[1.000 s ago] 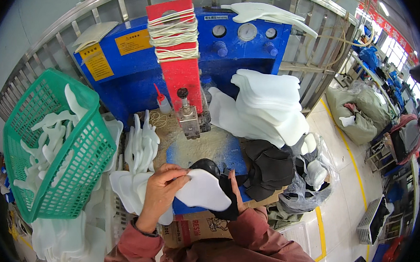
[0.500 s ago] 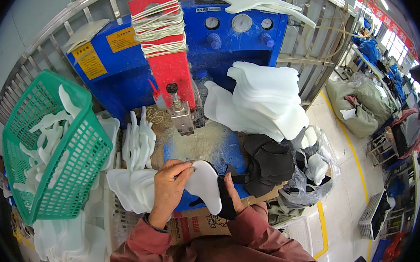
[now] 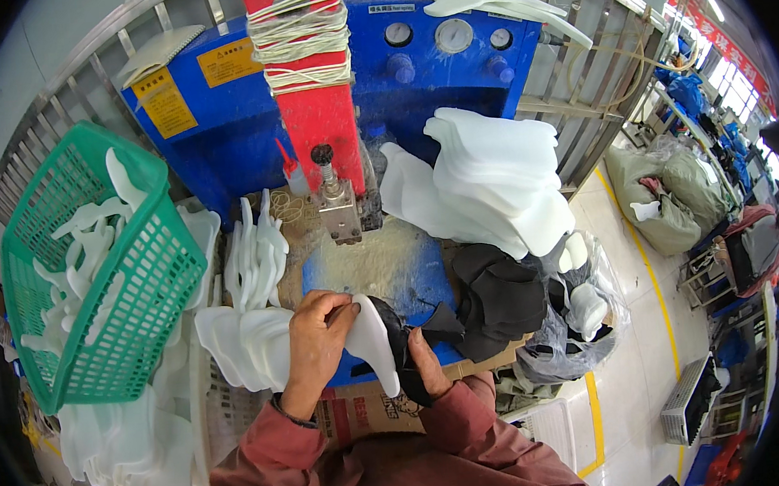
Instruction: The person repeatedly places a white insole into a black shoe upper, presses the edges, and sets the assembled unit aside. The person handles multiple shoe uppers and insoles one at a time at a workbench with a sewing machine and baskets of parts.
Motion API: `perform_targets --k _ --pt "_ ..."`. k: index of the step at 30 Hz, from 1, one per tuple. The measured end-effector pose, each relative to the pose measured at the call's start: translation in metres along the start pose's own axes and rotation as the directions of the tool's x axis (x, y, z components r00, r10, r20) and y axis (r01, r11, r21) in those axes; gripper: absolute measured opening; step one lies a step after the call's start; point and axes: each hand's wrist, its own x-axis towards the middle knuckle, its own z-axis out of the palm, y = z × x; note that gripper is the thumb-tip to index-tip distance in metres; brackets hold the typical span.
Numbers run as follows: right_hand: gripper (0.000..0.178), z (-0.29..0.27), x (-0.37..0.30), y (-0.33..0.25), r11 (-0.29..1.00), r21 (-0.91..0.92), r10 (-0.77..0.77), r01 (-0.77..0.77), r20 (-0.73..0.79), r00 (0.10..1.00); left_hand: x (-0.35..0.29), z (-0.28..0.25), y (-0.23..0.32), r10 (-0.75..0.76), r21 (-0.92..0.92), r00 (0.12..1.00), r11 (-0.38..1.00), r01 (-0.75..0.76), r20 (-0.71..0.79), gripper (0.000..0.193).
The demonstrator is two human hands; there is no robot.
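Note:
My left hand [image 3: 317, 343] pinches the upper edge of a white curved foam pad [image 3: 372, 345] between thumb and fingers. Against the pad's right side lies a piece of black fabric [image 3: 398, 337], gripped by my right hand [image 3: 428, 363] with the thumb pointing up. How far the fabric wraps behind the pad is hidden. Both pieces are above the front of a blue work surface [image 3: 442, 280] dusted with pale residue. Just left of my left hand sits a row of similar white pads [image 3: 247, 343]; right of my right hand is a pile of black pieces [image 3: 497, 299].
A red machine arm [image 3: 320, 135] wound with cord reaches over the surface from a blue machine [image 3: 477, 79] with gauges. Stacked white sheets [image 3: 498, 177] stand at the right. A green basket [image 3: 154, 300] of white pieces is at left, a plastic bag [image 3: 617, 326] at right.
The white pad has turned from nearly face-on to edge-on, with more black fabric showing beside it. My right hand has moved slightly left and down, still on the fabric.

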Motion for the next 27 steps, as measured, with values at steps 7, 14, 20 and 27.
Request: perform_targets --k 7,14,20,27 --pt "0.077 0.009 0.003 -0.005 0.997 0.060 -0.035 0.040 -0.090 0.995 -0.029 0.003 0.018 0.375 0.295 0.913 0.901 -0.318 -0.160 0.031" --pt "0.073 0.006 -0.001 0.001 0.999 -0.037 -0.037 0.036 -0.044 0.998 -0.052 0.017 0.028 0.465 0.354 0.885 0.831 -0.428 -0.020 0.036" --pt "0.067 0.005 -0.001 0.002 0.938 -0.288 -0.185 0.195 0.061 0.981 -0.051 0.021 0.028 0.486 0.354 0.873 0.824 -0.443 -0.039 0.046" --pt "0.068 0.009 -0.003 -0.004 0.880 -0.432 -0.223 0.198 -0.007 0.975 -0.048 0.017 0.032 0.476 0.324 0.879 0.828 -0.458 0.024 0.045"
